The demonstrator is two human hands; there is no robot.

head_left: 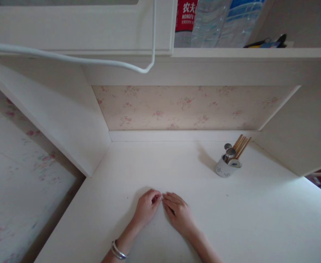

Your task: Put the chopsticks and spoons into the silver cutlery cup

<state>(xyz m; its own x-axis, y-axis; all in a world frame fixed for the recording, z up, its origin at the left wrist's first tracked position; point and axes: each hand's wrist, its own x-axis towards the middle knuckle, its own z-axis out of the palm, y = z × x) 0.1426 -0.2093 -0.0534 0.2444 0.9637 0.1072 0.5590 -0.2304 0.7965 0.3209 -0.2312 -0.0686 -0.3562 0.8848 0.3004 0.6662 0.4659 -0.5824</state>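
On the white tabletop, my left hand rests with its fingers curled into a loose fist, and I see nothing in it. A silver bangle circles that wrist. My right hand lies beside it, fingers stretched out together and resting on the surface, holding nothing visible. The fingertips of both hands come very close; whether they touch I cannot tell. Farther back to the right stands a white perforated utensil holder. It contains metal spoons, several wooden chopsticks and a white round-ended piece.
White side panels flank the table, with floral wallpaper behind. Overhead, a shelf holds clear plastic bottles and a red pack. A white cable hangs before the cabinet door.
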